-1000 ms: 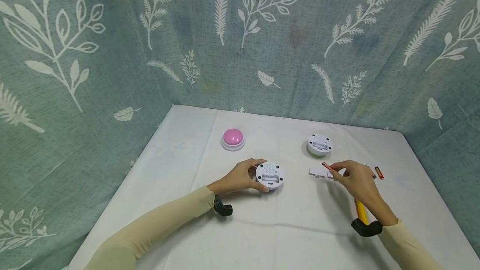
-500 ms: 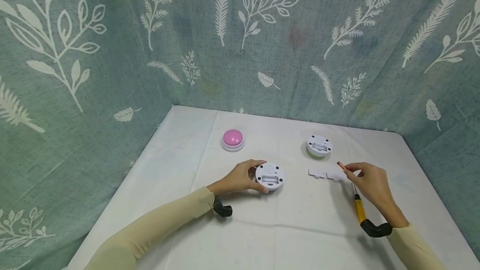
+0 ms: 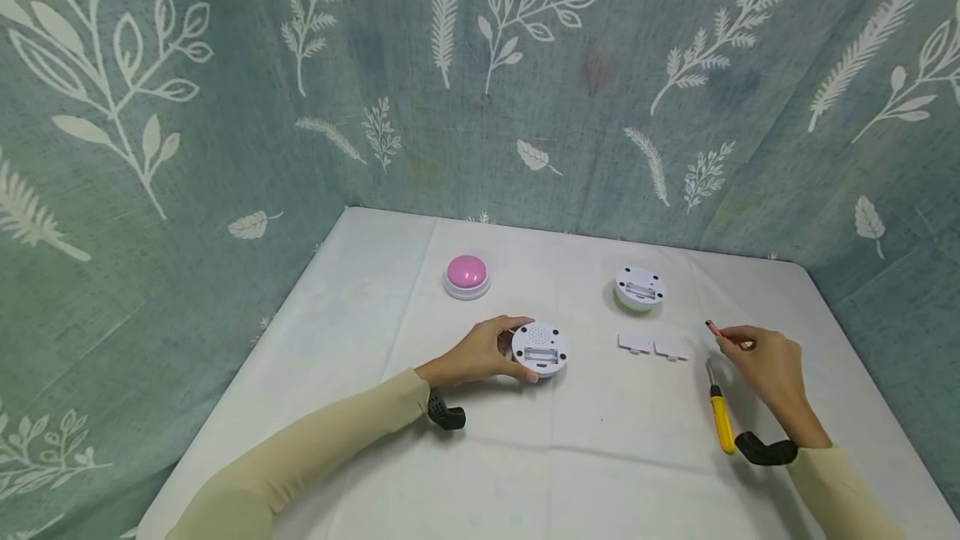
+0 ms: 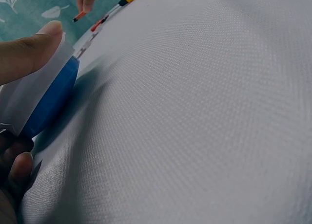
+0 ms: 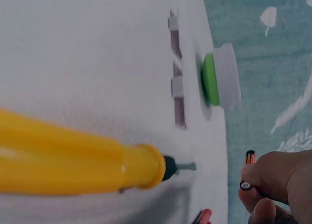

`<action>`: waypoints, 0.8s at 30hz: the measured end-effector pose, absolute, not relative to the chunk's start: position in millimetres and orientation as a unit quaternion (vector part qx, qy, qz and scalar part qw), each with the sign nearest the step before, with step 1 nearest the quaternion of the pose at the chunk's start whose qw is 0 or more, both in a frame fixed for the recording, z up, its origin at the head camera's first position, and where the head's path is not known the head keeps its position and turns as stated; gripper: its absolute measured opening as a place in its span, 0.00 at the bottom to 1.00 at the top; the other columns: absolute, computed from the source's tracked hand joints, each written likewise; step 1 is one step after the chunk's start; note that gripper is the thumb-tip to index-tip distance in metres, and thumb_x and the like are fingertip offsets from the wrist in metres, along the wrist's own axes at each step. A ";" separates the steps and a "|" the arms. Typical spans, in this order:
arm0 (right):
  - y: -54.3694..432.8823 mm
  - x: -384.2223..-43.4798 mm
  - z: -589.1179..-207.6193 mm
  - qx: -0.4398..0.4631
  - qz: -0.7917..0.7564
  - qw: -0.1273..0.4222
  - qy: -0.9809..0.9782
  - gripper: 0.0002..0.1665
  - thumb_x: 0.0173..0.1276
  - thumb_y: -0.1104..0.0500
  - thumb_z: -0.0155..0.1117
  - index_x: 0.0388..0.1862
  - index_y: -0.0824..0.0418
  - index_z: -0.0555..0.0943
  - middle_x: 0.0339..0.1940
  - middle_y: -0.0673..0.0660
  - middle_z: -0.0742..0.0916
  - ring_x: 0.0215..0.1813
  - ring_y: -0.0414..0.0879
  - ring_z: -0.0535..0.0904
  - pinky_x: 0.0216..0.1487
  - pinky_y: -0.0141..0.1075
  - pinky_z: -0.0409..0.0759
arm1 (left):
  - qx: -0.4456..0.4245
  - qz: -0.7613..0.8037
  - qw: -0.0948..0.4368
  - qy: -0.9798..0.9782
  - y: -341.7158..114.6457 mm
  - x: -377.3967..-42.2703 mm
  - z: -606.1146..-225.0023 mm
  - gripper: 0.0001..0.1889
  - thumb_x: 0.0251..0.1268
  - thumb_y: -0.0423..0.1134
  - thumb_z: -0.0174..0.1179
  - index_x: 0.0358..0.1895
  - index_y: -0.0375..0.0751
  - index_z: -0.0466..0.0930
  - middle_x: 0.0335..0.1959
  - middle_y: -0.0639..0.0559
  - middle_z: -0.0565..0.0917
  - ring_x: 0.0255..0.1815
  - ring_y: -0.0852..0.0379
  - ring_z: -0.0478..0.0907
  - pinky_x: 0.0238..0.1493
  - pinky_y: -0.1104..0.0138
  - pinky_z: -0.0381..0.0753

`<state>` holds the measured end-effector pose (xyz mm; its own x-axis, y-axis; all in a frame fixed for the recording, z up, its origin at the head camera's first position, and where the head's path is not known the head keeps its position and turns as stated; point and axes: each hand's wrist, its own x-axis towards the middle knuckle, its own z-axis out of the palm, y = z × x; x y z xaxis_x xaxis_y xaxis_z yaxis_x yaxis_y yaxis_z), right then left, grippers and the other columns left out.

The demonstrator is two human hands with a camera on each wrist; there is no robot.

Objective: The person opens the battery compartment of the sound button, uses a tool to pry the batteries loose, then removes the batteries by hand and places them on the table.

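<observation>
My left hand (image 3: 480, 352) grips the rim of an upturned round push-button light (image 3: 540, 349), its white base facing up with an open battery slot. In the left wrist view its blue dome (image 4: 53, 100) points down at the cloth, and the thumb lies against the white base. My right hand (image 3: 767, 365) pinches a small orange-and-black battery (image 3: 713, 328) above the table's right side. In the right wrist view a round metal battery end (image 5: 245, 185) also shows between the fingers. Two white battery covers (image 3: 634, 343) lie side by side left of this hand.
A yellow-handled screwdriver (image 3: 722, 422) lies below the right hand. Behind the covers sits an upturned green button (image 3: 639, 288); a pink button (image 3: 467, 272) stands dome-up at the back. A red battery (image 5: 204, 216) lies on the cloth. A patterned curtain (image 3: 450, 148) borders the table.
My right hand has moved to the right with the battery, away from the covers, uncovering them and the screwdriver. The left hand and its button have stayed put.
</observation>
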<state>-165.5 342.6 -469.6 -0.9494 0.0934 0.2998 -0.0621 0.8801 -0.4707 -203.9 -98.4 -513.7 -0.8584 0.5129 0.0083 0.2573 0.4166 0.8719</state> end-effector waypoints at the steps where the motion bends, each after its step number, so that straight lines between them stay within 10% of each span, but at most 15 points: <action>1: 344.1 -165.9 -470.4 -0.013 0.244 0.159 -0.957 0.14 0.68 0.61 0.72 0.44 0.71 0.88 0.35 0.69 0.89 0.26 0.50 0.76 0.20 0.36 0.67 | 0.232 0.488 0.131 0.831 -98.6 -204.3 -513.6 0.53 0.42 0.55 0.85 0.76 0.51 0.70 0.53 0.59 0.78 0.49 0.58 0.73 0.49 0.66 0.75; 24: 353.1 -176.0 -489.8 -0.116 0.240 0.109 -0.958 0.18 0.68 0.60 0.72 0.45 0.76 0.85 0.39 0.73 0.87 0.30 0.54 0.76 0.24 0.39 0.71 | 0.238 0.488 0.135 0.829 -99.1 -204.8 -512.1 0.52 0.42 0.54 0.85 0.76 0.51 0.70 0.51 0.57 0.78 0.47 0.58 0.72 0.46 0.67 0.74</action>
<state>-176.0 353.1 -489.8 -0.9496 0.2739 0.1523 0.1696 0.8577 -0.4853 -204.8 -99.1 -512.1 -0.8508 0.5254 0.0082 0.2626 0.4114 0.8728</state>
